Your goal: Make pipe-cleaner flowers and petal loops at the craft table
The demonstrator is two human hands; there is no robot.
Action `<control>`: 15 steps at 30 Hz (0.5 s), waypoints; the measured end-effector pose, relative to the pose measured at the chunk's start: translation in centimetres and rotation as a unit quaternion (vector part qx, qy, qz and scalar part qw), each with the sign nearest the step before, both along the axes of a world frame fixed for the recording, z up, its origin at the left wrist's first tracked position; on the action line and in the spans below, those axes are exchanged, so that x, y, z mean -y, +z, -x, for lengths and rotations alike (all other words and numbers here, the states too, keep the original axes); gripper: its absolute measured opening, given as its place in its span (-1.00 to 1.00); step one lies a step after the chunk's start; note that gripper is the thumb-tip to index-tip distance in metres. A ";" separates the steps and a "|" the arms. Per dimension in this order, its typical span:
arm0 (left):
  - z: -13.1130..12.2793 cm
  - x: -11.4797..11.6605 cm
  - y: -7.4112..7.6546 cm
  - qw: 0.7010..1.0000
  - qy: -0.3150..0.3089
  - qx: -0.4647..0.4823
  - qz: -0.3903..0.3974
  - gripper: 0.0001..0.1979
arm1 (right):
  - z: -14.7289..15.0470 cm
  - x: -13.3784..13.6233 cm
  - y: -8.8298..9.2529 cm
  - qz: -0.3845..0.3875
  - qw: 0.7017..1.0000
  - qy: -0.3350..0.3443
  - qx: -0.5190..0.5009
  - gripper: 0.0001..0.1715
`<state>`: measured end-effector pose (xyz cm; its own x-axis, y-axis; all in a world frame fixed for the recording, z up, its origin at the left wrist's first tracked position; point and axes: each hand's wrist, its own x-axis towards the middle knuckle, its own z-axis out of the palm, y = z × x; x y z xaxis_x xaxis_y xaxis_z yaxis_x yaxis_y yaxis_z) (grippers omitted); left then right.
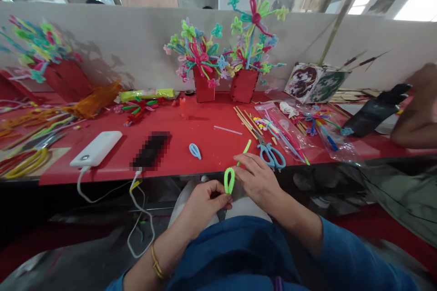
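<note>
Before the near edge of the counter (pixel 218 150), a green loop (pixel 232 181) is pinched by the left hand (pixel 204 201); whether anything is gripped by the right hand (pixel 259 182) cannot be told.

A red table (pixel 164 120) is holding many things. On the near left, a white power bank (pixel 97 148) is lying. A blue loop (pixel 198 153) is lying near the middle, and blue scissors (pixel 262 144) are resting to its right. Far back, two red pots (pixel 205 90) are standing. A black bottle (pixel 375 111) is sitting at the right.

The head camera looks forward and down over the table (pixel 211 145).
</note>
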<state>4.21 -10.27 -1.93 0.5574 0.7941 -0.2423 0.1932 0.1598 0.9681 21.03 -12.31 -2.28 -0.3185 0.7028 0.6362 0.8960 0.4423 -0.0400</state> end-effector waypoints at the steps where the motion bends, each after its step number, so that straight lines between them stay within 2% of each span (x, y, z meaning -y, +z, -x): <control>1: 0.0 0.0 -0.1 1.000 0.005 0.000 -0.001 -0.92 | 0.0 0.0 0.2 0.009 1.000 0.003 0.001 -0.79; 8: -0.1 -0.3 -0.9 1.000 0.017 -0.005 -0.020 -0.96 | 0.2 -0.1 0.0 0.059 0.997 0.012 -0.056 -0.77; 15: 0.2 -0.5 -1.5 0.999 0.010 -0.024 -0.030 -0.94 | 0.1 -0.3 0.1 0.120 0.991 -0.008 -0.051 -0.81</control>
<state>4.04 -9.80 -3.47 0.5302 0.8188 -0.2203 0.2362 0.1070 0.9658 20.97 -11.96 -2.20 -0.2498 0.8418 0.4784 0.8884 0.3958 -0.2325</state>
